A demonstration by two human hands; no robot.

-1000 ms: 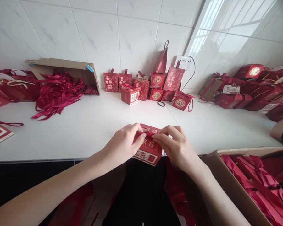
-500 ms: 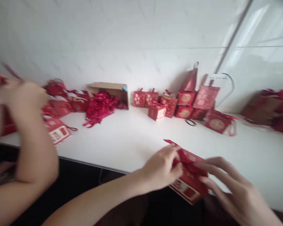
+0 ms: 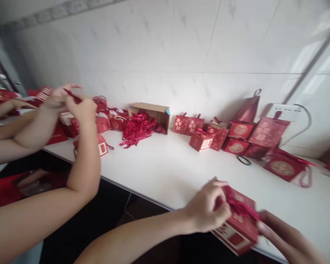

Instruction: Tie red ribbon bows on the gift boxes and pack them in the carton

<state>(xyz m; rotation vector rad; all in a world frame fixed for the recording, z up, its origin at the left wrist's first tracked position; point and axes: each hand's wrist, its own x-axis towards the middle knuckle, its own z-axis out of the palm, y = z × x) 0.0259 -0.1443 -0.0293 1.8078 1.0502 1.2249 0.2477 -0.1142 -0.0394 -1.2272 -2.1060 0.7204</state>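
A red gift box with pale lettering lies at the table's front edge, partly over it. Across its top runs a dark red ribbon, bunched in a knot or bow in the middle. My left hand is curled at the box's left side, fingers pinched on one part of the ribbon. From the right, my right hand grips the other end between thumb and fingers at the box's right edge. That stretch of ribbon is pulled out straight. Motion blurs my right hand slightly.
On the white table, a cardboard box spills red ribbons. Several finished-looking red boxes stand along the wall, with a black ring before them. At left, a co-worker's hands hold something red above more boxes.
My view has swung left. My right hand has closed on the ribbon and drawn it out to the right; my left hand keeps its pinch. The co-worker's hands show more fully.
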